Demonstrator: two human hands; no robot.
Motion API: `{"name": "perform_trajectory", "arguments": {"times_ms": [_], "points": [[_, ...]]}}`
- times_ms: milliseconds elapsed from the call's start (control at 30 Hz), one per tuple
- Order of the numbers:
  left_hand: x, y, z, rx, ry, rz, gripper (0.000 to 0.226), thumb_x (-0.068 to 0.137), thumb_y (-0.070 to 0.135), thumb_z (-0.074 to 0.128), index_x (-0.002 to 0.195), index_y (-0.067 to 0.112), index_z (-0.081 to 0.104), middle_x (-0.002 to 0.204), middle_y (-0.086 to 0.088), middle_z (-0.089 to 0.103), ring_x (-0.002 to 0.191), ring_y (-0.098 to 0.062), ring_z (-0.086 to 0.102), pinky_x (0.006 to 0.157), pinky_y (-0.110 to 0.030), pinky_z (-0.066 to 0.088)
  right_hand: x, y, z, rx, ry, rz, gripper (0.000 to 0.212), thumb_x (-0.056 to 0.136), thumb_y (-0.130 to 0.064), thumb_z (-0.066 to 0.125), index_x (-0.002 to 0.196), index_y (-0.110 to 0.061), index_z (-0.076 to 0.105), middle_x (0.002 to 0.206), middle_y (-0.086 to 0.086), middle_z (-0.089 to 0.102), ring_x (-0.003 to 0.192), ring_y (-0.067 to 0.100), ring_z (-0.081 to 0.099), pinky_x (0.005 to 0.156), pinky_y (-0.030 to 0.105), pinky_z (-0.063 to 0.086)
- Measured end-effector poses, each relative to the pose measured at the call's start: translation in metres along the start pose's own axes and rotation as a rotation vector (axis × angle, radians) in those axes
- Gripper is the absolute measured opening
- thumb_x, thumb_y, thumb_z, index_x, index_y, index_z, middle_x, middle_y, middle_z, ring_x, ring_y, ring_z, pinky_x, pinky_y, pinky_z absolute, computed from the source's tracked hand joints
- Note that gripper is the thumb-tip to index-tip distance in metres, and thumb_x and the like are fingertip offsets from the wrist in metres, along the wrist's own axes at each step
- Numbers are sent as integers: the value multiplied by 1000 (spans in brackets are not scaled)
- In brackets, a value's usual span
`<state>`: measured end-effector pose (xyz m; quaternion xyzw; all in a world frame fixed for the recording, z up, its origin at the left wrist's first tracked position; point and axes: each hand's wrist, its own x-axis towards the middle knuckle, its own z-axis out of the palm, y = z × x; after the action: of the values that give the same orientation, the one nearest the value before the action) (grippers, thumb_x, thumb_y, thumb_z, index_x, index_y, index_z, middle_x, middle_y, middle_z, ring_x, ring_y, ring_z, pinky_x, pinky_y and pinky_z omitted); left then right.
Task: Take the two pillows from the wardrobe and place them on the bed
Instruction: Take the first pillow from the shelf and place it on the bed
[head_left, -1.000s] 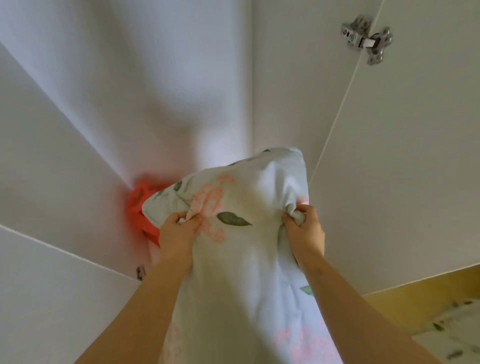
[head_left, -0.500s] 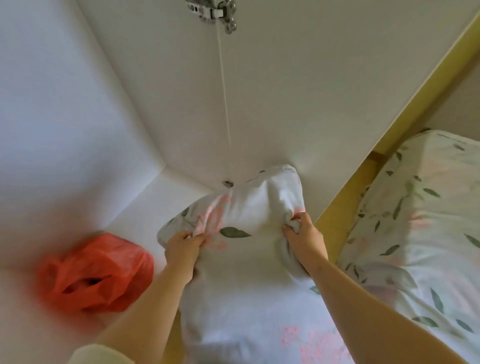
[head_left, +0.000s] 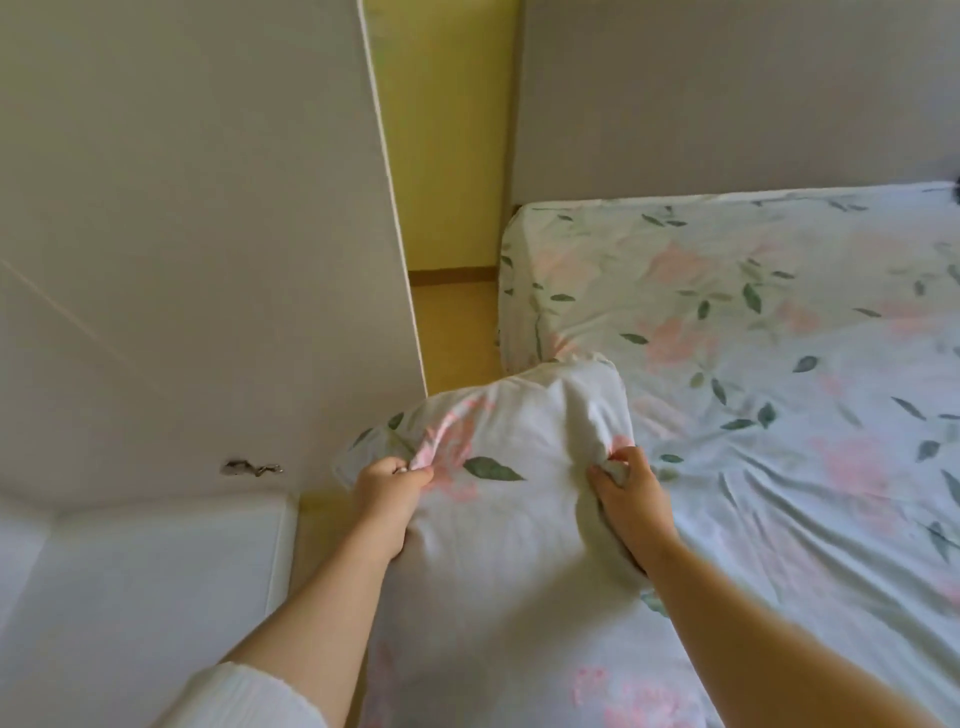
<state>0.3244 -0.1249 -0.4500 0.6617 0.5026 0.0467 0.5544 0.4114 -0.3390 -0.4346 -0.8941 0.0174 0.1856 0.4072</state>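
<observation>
I hold a pale floral pillow (head_left: 509, 540) in front of me, with pink flowers and green leaves printed on it. My left hand (head_left: 387, 488) pinches its upper left edge and my right hand (head_left: 626, 493) grips a bunch of fabric on its upper right side. The pillow hangs between the wardrobe and the bed, its far corner over the bed's near left edge. The bed (head_left: 779, 364) fills the right side, covered by a matching floral sheet. No second pillow is in view.
The white wardrobe door (head_left: 197, 234) stands open on the left, with a metal hinge (head_left: 252, 467) low on it. A white wardrobe shelf (head_left: 145, 597) lies at lower left. Yellowish floor and a yellow wall (head_left: 447, 156) show in the gap beyond.
My view and both hands have swung right, out of the wardrobe toward the bed, carrying the pillow. The orange bag inside the wardrobe has left the view.
</observation>
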Motion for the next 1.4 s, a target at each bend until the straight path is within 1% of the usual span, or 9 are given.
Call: {"name": "perform_trajectory", "arguments": {"times_ms": [233, 467, 667, 733, 833, 967, 1067, 1200, 1400], "points": [[19, 56, 85, 80, -87, 83, 38, 73, 11, 67, 52, 16, 36, 56, -5, 38, 56, -21, 34, 52, -28, 21, 53, 25, -59, 68, 81, 83, 16, 91, -27, 51, 106, -21, 46, 91, 5, 57, 84, 25, 50, 74, 31, 37], [31, 99, 144, 152, -102, 134, 40, 77, 12, 63, 52, 16, 33, 53, -2, 33, 52, -19, 28, 51, -29, 19, 105, 33, -95, 66, 135, 121, 25, 92, -28, 51, 114, -18, 47, 93, 7, 57, 85, 24, 49, 75, 32, 38], [64, 144, 201, 202, -200, 189, 41, 78, 11, 63, 49, 16, 34, 51, -2, 34, 50, -20, 29, 51, -29, 21, 151, 36, -116, 122, 224, 199, 25, 92, -29, 51, 113, -17, 48, 99, 12, 61, 83, 24, 48, 74, 32, 36], [79, 159, 221, 229, -249, 200, 40, 78, 10, 62, 49, 16, 35, 51, -2, 35, 50, -20, 30, 52, -29, 22, 167, 35, -121, 132, 254, 235, 25, 92, -29, 50, 113, -17, 48, 105, 14, 63, 85, 26, 50, 74, 32, 36], [106, 184, 254, 299, -334, 213, 39, 80, 11, 61, 52, 17, 34, 54, -2, 35, 52, -20, 31, 54, -28, 24, 196, 32, -129, 153, 308, 302, 28, 92, -29, 50, 117, -17, 47, 113, 16, 63, 101, 33, 56, 76, 31, 35], [139, 235, 298, 426, -443, 287, 39, 83, 13, 60, 54, 16, 34, 54, -3, 37, 47, -19, 34, 46, -24, 27, 232, 19, -140, 211, 412, 407, 29, 92, -28, 49, 119, -18, 46, 116, 17, 62, 105, 36, 56, 77, 32, 36], [155, 277, 323, 529, -489, 377, 39, 85, 22, 59, 54, 15, 37, 53, -3, 44, 43, -18, 42, 29, -18, 28, 261, 8, -143, 268, 474, 467, 25, 92, -26, 49, 115, -18, 46, 115, 18, 61, 103, 36, 55, 79, 33, 37], [176, 308, 342, 594, -511, 398, 43, 86, 20, 59, 53, 16, 32, 53, -3, 38, 45, -18, 37, 41, -23, 26, 291, -8, -149, 323, 493, 502, 21, 92, -27, 47, 111, -18, 47, 117, 17, 59, 105, 35, 54, 83, 35, 37], [167, 312, 360, 618, -549, 414, 40, 86, 16, 58, 55, 14, 33, 55, -4, 38, 47, -18, 35, 43, -24, 24, 289, -1, -165, 350, 516, 504, 22, 92, -28, 49, 112, -20, 46, 118, 16, 60, 100, 32, 54, 80, 31, 36]]}}
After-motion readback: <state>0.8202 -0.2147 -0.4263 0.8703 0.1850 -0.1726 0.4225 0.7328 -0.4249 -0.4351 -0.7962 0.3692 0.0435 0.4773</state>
